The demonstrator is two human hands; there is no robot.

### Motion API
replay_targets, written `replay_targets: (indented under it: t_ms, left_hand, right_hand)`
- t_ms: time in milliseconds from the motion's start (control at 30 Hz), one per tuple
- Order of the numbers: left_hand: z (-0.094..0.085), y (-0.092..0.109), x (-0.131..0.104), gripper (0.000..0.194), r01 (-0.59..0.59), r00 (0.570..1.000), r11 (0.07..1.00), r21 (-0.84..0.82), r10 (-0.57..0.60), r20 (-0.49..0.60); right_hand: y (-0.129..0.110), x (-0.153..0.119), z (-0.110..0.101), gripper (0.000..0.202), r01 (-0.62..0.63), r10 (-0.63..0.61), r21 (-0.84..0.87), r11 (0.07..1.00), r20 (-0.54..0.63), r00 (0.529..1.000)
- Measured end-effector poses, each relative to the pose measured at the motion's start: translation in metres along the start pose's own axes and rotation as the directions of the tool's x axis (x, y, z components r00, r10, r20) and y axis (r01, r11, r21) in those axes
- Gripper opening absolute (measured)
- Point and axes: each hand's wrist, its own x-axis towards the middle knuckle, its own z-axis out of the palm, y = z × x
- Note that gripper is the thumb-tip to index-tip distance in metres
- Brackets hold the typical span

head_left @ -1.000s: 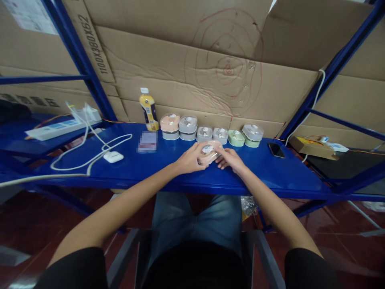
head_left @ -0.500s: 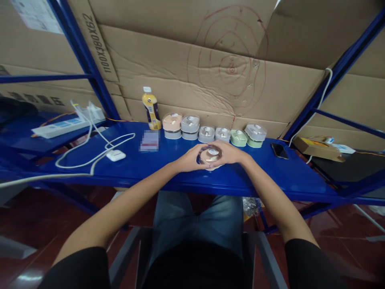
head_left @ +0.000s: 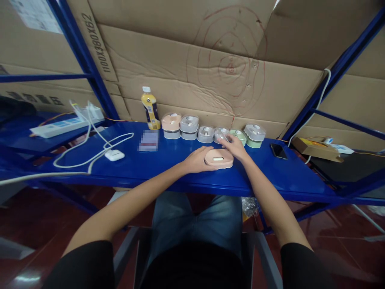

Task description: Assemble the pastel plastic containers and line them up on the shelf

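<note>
- Head cam: L hand point(head_left: 197, 160) has its grip wrapped round the L end of the pink box point(head_left: 219, 158), on the table point(head_left: 150, 163) btw
- R hand point(head_left: 236, 148) near a gray box point(head_left: 219, 132), fingers bent, can't tell if grip's pinching smth tbh

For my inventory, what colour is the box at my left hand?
The box is peach; the head view shows it.

"1100X380X62" point(head_left: 96, 42) on cardboard point(head_left: 144, 48) at ten o'clock, blurred black Chinese characters point(head_left: 35, 98) on cardboard at nine, bottle point(head_left: 151, 111) label too small to read
</note>
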Motion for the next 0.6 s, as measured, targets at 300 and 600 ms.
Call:
replay_targets:
  t_ms: [300,600]
  left_hand:
    - [-0.003,-0.014,-0.007,0.051,-0.203,0.979,0.979,-0.010,0.203,0.013]
    - [-0.054,-0.056,-0.027,0.061,-0.047,0.991,0.998,0.051,0.053,-0.124]
  right_hand:
    - [0.003,0.001,-0.006,0.058,-0.106,0.107,0.248,0.963,0.012,0.994]
    - [0.021,0.004,-0.033,0.070,0.046,-0.044,-0.100,0.994,0.028,0.999]
